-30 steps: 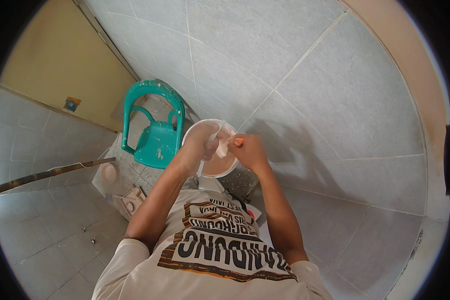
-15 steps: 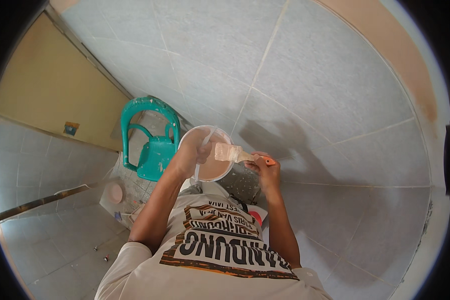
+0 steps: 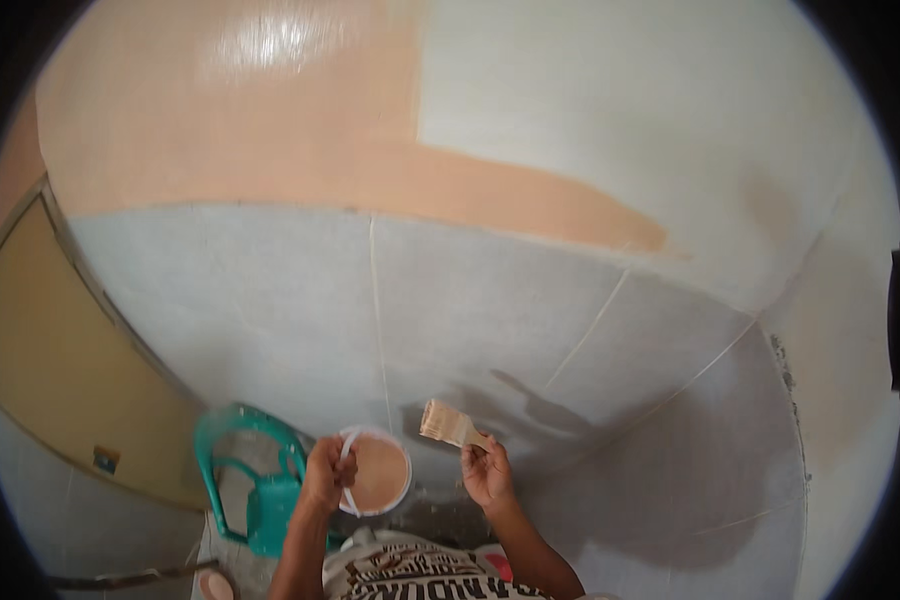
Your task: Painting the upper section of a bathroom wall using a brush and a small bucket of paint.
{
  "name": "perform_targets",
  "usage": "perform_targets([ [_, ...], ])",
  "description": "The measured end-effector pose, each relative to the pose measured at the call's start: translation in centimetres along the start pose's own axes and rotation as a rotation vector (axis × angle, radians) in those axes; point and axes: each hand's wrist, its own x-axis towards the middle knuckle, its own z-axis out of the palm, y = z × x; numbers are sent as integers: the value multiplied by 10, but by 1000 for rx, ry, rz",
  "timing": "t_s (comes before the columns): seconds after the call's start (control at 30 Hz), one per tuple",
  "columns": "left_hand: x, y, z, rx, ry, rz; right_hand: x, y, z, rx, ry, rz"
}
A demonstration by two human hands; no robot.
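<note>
We find the left hand's (image 3: 331, 470) fingers closed around the white handle (image 3: 349, 492) of the bucket (image 3: 407, 488). Right of the bucket, we record the right hand's (image 3: 487, 474) fingers gripping the paintbrush (image 3: 450, 425). We note peach paint (image 3: 380, 472) inside the bucket and a green chair (image 3: 274, 505) to its left.

A pale off-white fabric shirt (image 3: 432, 566), printed across the front with bold black lettering and brown patches, is worn.

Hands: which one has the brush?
The right hand: it grips the paintbrush, bristles pointing left. The left hand has no brush; it holds the bucket by its white handle.
</note>
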Motion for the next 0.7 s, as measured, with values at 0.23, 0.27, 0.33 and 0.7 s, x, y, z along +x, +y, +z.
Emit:
perform_targets([
  [0.23, 21, -10, -2, 35, -52, -79, 9, -127, 198, -634, -352, -911],
  [0.27, 27, -13, -11, 57, -89, -79, 6, -140, 241, -760, -386, -1035],
  [0.33, 28, -15, -19, 42, -56, -101, 2, -152, 320, -1039, -416, -1203],
  [0.7, 39, -29, -35, -29, -10, -191, -20, -148, 564, -2371, -770, -1488],
])
